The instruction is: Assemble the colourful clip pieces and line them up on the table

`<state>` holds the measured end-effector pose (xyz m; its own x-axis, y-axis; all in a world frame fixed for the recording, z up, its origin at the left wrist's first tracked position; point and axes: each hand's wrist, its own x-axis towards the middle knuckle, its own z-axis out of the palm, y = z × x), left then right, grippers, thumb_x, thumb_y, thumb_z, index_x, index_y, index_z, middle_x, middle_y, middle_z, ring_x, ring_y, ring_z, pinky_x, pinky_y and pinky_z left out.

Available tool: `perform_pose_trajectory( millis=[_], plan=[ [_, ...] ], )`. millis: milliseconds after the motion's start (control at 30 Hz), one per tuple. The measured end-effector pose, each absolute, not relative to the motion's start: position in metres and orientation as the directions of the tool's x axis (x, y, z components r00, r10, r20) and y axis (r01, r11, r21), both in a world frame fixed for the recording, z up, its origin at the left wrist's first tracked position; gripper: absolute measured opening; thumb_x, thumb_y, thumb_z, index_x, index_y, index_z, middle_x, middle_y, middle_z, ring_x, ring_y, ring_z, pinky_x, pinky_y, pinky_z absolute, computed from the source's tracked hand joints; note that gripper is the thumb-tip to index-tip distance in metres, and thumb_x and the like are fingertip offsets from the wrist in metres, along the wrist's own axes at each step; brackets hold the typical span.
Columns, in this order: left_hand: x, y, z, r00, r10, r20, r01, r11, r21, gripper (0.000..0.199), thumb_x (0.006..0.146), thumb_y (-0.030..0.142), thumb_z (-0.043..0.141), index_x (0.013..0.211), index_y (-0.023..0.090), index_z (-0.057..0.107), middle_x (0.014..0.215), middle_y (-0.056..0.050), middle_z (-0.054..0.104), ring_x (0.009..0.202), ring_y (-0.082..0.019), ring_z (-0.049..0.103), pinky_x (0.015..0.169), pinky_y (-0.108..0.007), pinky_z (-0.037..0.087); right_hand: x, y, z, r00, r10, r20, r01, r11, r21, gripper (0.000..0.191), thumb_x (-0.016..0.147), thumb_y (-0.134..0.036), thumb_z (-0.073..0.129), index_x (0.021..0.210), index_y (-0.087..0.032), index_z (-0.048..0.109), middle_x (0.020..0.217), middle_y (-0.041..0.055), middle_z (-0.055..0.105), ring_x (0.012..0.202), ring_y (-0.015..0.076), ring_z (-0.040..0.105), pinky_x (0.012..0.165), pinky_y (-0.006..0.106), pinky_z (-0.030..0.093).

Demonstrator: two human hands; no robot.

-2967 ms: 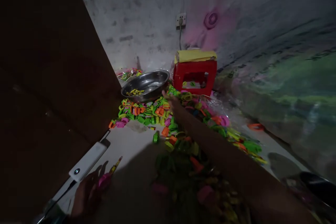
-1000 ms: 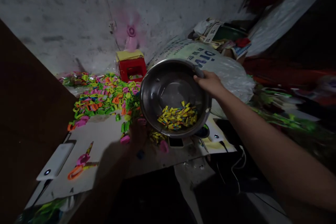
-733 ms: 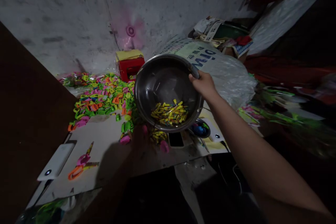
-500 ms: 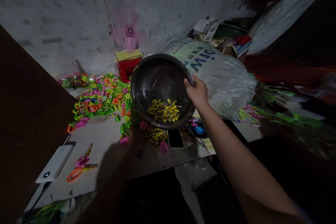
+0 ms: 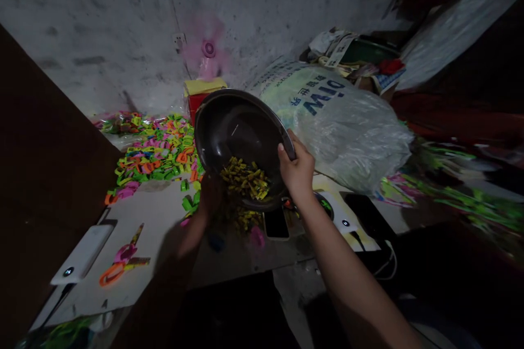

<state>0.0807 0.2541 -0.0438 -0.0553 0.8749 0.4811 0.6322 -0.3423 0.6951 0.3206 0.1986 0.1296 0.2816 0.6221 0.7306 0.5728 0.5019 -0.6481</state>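
Observation:
My right hand (image 5: 298,169) is closed around the right rim of a dark metal bowl (image 5: 249,125), thumb on the inner side. The bowl is tilted toward me, with a heap of small yellow pieces (image 5: 245,180) gathered at its lower side. My left hand (image 5: 210,196) is in deep shadow at the bowl's lower left edge; its fingers do not show clearly. Below the bowl, more yellow pieces (image 5: 245,219) lie on the table, with a pink plastic ring-shaped part (image 5: 257,236) beside them.
Colourful plastic scissor handles (image 5: 159,147) are piled at the left back. Scissors (image 5: 125,256) and a white power bank (image 5: 84,253) lie at left. A phone (image 5: 276,223) is below the bowl. A big plastic sack (image 5: 352,125) stands behind right, a running pink fan (image 5: 208,49) at the wall.
The bowl has moved a little left and tipped further, and the yellow pieces in it have shifted left. My left hand has risen to its lower left edge.

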Motion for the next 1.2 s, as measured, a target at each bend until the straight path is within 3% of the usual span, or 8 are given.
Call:
perform_pose_trajectory(
  millis=[100, 233, 433, 633, 800, 967, 1200],
  plan=[
    [0.102, 0.298, -0.025, -0.001, 0.854, 0.521, 0.598, -0.417, 0.684, 0.037, 0.09, 0.037, 0.05, 0.121, 0.02, 0.056, 0.13, -0.012, 0.053, 0.13, -0.026, 0.041, 0.11, -0.045, 0.033, 0.318, 0.195, 0.125, 0.29, 0.635, 0.716, 0.552, 0.5, -0.667, 0.04, 0.09, -0.038, 0.05, 0.126, -0.024, 0.061, 0.138, 0.0065, 0.054, 0.124, 0.0261, 0.055, 0.09, 0.039, 0.054],
    [0.122, 0.333, -0.015, -0.018, 0.856, 0.516, 0.565, -0.418, 0.712, 0.035, 0.088, 0.04, 0.054, 0.112, 0.017, 0.062, 0.116, -0.014, 0.058, 0.109, -0.024, 0.055, 0.098, -0.04, 0.044, 0.316, 0.188, 0.121, 0.304, 0.65, 0.697, 0.517, 0.502, -0.694, 0.038, 0.09, -0.039, 0.051, 0.124, -0.027, 0.063, 0.139, 0.006, 0.053, 0.123, 0.0272, 0.055, 0.077, 0.036, 0.059],
    [0.137, 0.327, -0.03, 0.0, 0.868, 0.497, 0.571, -0.408, 0.712, 0.032, 0.084, 0.044, 0.059, 0.1, 0.017, 0.066, 0.106, -0.011, 0.059, 0.1, -0.024, 0.057, 0.091, -0.04, 0.046, 0.318, 0.181, 0.116, 0.317, 0.619, 0.719, 0.499, 0.536, -0.681, 0.032, 0.089, -0.036, 0.053, 0.118, -0.03, 0.067, 0.137, 0.0038, 0.055, 0.124, 0.0261, 0.054, 0.084, 0.038, 0.058],
    [0.143, 0.31, -0.037, 0.101, 0.876, 0.471, 0.576, -0.438, 0.69, 0.031, 0.086, 0.042, 0.055, 0.1, 0.017, 0.066, 0.114, -0.013, 0.059, 0.108, -0.027, 0.054, 0.092, -0.042, 0.042, 0.321, 0.185, 0.102, 0.338, 0.581, 0.74, 0.504, 0.553, -0.664, 0.031, 0.09, -0.033, 0.054, 0.117, -0.028, 0.068, 0.134, 0.0037, 0.058, 0.124, 0.0245, 0.055, 0.102, 0.041, 0.048],
    [0.138, 0.294, -0.029, 0.19, 0.908, 0.374, 0.689, -0.395, 0.608, 0.029, 0.088, 0.044, 0.054, 0.109, 0.025, 0.063, 0.124, -0.008, 0.057, 0.115, -0.027, 0.05, 0.096, -0.04, 0.041, 0.323, 0.188, 0.094, 0.335, 0.531, 0.778, 0.535, 0.573, -0.621, 0.034, 0.09, -0.029, 0.055, 0.122, -0.025, 0.065, 0.132, 0.0063, 0.06, 0.123, 0.0238, 0.056, 0.1, 0.039, 0.049],
    [0.134, 0.278, -0.022, 0.225, 0.916, 0.331, 0.746, -0.38, 0.547, 0.038, 0.089, 0.044, 0.053, 0.115, 0.016, 0.058, 0.123, -0.011, 0.055, 0.112, -0.025, 0.052, 0.098, -0.046, 0.04, 0.322, 0.19, 0.088, 0.312, 0.467, 0.828, 0.567, 0.607, -0.556, 0.035, 0.089, -0.023, 0.056, 0.123, -0.025, 0.064, 0.131, 0.0065, 0.061, 0.121, 0.0232, 0.057, 0.1, 0.039, 0.05],
    [0.122, 0.262, -0.021, 0.255, 0.894, 0.369, 0.727, -0.429, 0.537, 0.04, 0.089, 0.04, 0.056, 0.122, 0.016, 0.055, 0.132, -0.011, 0.05, 0.122, -0.027, 0.046, 0.103, -0.05, 0.037, 0.319, 0.193, 0.08, 0.298, 0.375, 0.878, 0.619, 0.624, -0.477, 0.037, 0.087, -0.018, 0.057, 0.124, -0.025, 0.063, 0.128, 0.0049, 0.063, 0.118, 0.0227, 0.06, 0.101, 0.042, 0.051]
  ],
)
